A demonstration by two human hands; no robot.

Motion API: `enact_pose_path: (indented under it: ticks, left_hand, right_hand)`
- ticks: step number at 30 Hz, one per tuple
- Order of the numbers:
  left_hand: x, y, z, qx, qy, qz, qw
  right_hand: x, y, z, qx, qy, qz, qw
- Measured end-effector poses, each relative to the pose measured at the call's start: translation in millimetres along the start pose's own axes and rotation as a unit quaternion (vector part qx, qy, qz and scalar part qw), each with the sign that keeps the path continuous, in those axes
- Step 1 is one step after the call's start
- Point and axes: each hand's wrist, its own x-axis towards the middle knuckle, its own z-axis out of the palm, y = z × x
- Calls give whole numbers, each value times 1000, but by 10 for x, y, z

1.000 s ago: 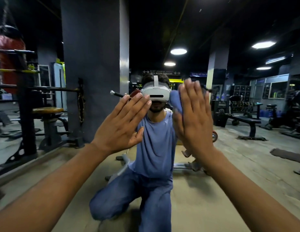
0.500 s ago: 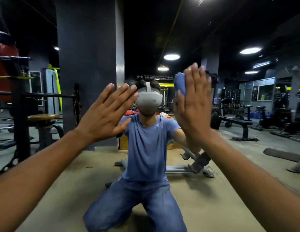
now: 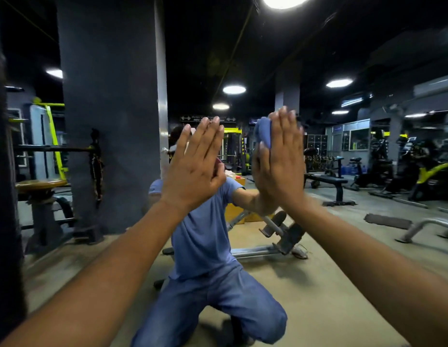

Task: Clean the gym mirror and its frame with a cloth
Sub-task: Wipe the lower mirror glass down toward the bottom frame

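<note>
Gym reflected across mirror (image 3: 343,246). Right hand (image 3: 280,169), fingers straight, presses blue cloth (image 3: 264,132) flat on glass mid-height; left hand (image 3: 192,169) flat, bare. Wiping underway; cleaned area probably partial, frame unseen, likely pending.

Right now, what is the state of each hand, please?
Left hand: open, fingers straight, flat against the mirror, holding nothing.
Right hand: open, straight fingers pressing the blue cloth on the mirror.
</note>
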Motion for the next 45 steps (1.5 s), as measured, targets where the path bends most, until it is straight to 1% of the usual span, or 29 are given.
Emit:
enact_pose_path:
  ticks: [3, 5, 6, 7, 9, 11, 12, 14, 16, 18, 20, 21, 22, 24, 26, 27, 28, 30, 32, 33, 34, 35, 38, 39, 40, 41, 42, 44, 45]
  left_hand:
    - [-33, -35, 7, -15, 1, 13, 1000]
    - [-65, -41, 1, -15, -1, 21, 1000]
    - [-74, -41, -4, -14, -3, 22, 1000]
    - [-86, -48, -9, -13, -8, 23, 1000]
    - [-99, -37, -21, -13, -15, 24, 1000]
    - [-99, -50, -21, -19, -19, 22, 999]
    - [-103, -52, -18, -24, -22, 23, 999]
    - [-112, -49, -8, -31, -21, 25, 999]
    - [-110, -50, -5, -35, -15, 25, 999]
    - [-115, -50, -11, -37, -11, 23, 999]
    - [-139, -53, -20, -31, -15, 26, 999]
    - [-162, -55, -23, -28, -22, 29, 999]
    - [-189, -53, -23, -24, -30, 30, 999]
    - [-229, -36, -18, -13, -34, 27, 999]
    - [-233, -31, -3, -4, -31, 27, 999]
    - [-232, -38, 4, 0, -33, 27, 999]
    - [-232, -47, 9, 2, -35, 28, 999]
    - [-232, -47, 7, 11, -35, 42, 998]
    - [-268, -13, 11, 27, -39, 125, 991]
    - [-299, 4, 19, 30, -47, 179, 982]
    - [-324, 16, 26, 30, -54, 214, 975]
    - [-339, 24, 29, 31, -54, 218, 974]
    - [-343, 31, 41, 36, -44, 142, 988]
    - [-344, 36, 40, 37, -45, 130, 990]
    - [-343, 37, 30, 37, -43, 123, 991]
    - [-337, 34, 16, 37, -40, 118, 992]
    - [-329, 25, 4, 37, -36, 114, 992]
    - [-316, 19, -13, 43, -35, 111, 992]
    - [-310, 26, -22, 42, -39, 112, 992]
  right_hand:
    - [-448, -210, 104, 8, -58, -78, 995]
    - [-742, -112, 44, -3, -97, -136, 986]
    - [-797, -33, 14, -5, -98, -143, 985]
    - [-790, 29, 12, -8, -85, -128, 988]
    - [-638, 63, 45, -19, -31, -36, 999]
    - [-442, -118, 127, -19, 16, 63, 998]
    - [-406, -254, 163, -8, 25, 77, 997]
    - [-544, -490, 232, 23, 14, 32, 999]
    - [-922, -611, 255, 35, -39, -49, 997]
    - [-1395, -526, 226, 13, -97, -112, 989]
    - [-1742, -295, 131, -6, -122, -141, 982]
    - [-1807, -157, 77, -8, -118, -131, 984]
    - [-1796, -27, 34, -6, -101, -98, 990]
    - [-1551, 189, 5, 2, -34, 18, 999]
    - [-1204, 249, 27, 16, 17, 126, 992]
    - [-1113, 208, 56, 20, 26, 142, 989]
    - [-1116, 152, 80, 22, 22, 133, 991]
    - [-1374, 83, 100, 29, -11, 68, 997]
    - [-1804, 146, 54, 29, -61, -4, 998]
    - [-1961, 239, 10, 27, -76, -20, 997]
    - [-2026, 355, -33, 24, -78, -14, 997]
    - [-2006, 467, -60, 18, -66, 13, 998]
    - [-1562, 620, -31, 34, 14, 172, 984]
    - [-1366, 574, -2, 40, 38, 207, 977]
    - [-1228, 478, 38, 42, 53, 221, 973]
    - [-1171, 347, 67, 42, 57, 205, 976]
    - [-1212, 219, 108, 43, 45, 162, 985]
    - [-1553, 17, 139, 38, -30, 15, 999]
    - [-1759, -10, 114, 27, -82, -70, 994]
